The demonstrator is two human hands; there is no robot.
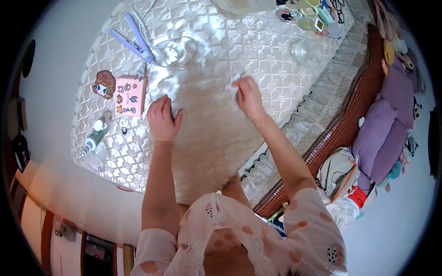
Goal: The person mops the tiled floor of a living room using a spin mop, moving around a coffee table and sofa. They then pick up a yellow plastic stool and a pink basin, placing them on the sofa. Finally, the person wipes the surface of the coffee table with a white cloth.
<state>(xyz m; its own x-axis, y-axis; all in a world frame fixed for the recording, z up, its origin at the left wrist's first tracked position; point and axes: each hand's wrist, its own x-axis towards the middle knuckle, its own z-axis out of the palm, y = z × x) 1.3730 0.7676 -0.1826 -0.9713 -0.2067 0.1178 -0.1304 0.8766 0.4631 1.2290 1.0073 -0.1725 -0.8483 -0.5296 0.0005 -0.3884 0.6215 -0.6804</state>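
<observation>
A home; quilted satin tablecloth [207,138]; purple cushions [382,133]; hair straightener [133,39]

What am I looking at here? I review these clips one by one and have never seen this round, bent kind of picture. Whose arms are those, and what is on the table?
There is no machine here. A person wears a wide fisheye camera on the head, looking down, so the picture is round and straight edges curve near its rim. The two bare forearms coming up from the lower edge are the wearer's own.

The left hand rests flat on a table covered with a shiny quilted white cloth. The right hand pinches a small white crumpled piece, perhaps a tissue, in its fingers against the cloth.

Also on the cloth: a pink box with cartoon stickers, a lilac hair straightener with its cord, a small green bottle, and a clear glass near the far clutter.
</observation>
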